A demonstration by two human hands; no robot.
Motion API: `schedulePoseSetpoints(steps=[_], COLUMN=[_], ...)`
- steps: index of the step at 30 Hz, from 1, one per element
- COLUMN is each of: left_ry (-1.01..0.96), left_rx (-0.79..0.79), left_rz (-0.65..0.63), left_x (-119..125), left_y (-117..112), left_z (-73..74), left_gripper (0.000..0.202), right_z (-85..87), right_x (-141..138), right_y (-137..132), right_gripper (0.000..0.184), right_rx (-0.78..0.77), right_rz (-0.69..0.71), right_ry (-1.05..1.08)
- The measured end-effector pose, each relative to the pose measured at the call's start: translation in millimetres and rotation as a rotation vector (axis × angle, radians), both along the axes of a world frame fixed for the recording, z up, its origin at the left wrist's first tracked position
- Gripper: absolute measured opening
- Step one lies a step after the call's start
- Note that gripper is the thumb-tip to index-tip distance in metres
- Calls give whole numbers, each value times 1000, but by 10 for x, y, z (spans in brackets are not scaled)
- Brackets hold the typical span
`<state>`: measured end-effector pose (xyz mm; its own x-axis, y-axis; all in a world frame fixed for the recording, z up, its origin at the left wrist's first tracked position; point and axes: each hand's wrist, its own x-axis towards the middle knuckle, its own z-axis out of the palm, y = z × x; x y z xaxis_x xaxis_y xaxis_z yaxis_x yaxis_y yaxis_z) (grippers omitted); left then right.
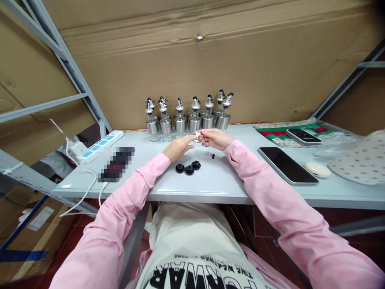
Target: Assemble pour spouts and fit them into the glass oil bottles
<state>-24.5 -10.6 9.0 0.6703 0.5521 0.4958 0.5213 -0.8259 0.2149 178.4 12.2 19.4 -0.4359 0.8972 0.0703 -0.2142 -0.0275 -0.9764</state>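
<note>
My left hand (179,147) and my right hand (217,139) meet over the middle of the table, both with fingers closed on one small white pourer piece (197,135). Its finer details are too small to make out, and fingertips cover part of it. Three round black stoppers (189,170) lie grouped in front of my left hand. Below my right hand is a tiny black plug (213,156). Beyond my hands stand several glass and steel oil bottles (180,123) with silvery pourer tops and black levers.
A white power strip (104,145) and a pixelated device (118,164) with a cable lie left. On the right are a phone (287,165), a white round case (317,169), a dotted cloth item (361,158) and a dark-faced device (303,137) on patterned fabric. Cardboard (216,68) walls the back.
</note>
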Motion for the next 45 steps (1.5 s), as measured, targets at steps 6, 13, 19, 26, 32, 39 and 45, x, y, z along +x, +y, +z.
schedulePoseSetpoints(steps=[6,13,19,26,32,39,45], left_ry=[-10,-2,-22,-244,-81,-18,22], left_rx=[36,81,56,13,-159,-314,-392], left_rz=[17,-13,-19,90,-39,-213,-279], left_x=[-1,8,32,-145,-96,84,62], left_y=[7,13,-15,4,-99,-184,-125], left_z=[-4,-25,-18,143,159,81,30], left_gripper=[31,31,30,30,13,15,11], right_z=[-5,5,32,72,74,65,59], right_x=[2,-10,-42,-61,7,7,4], right_y=[-9,-28,-70,-44,-1,-2,26], right_gripper=[20,20,21,27,22,23,24], right_rx=[-97,-90,-73,-39,-116,-89,-118], right_rz=[124,135,118,-60,-133,-130,-140], right_ry=[55,95,75,107,172,131,143])
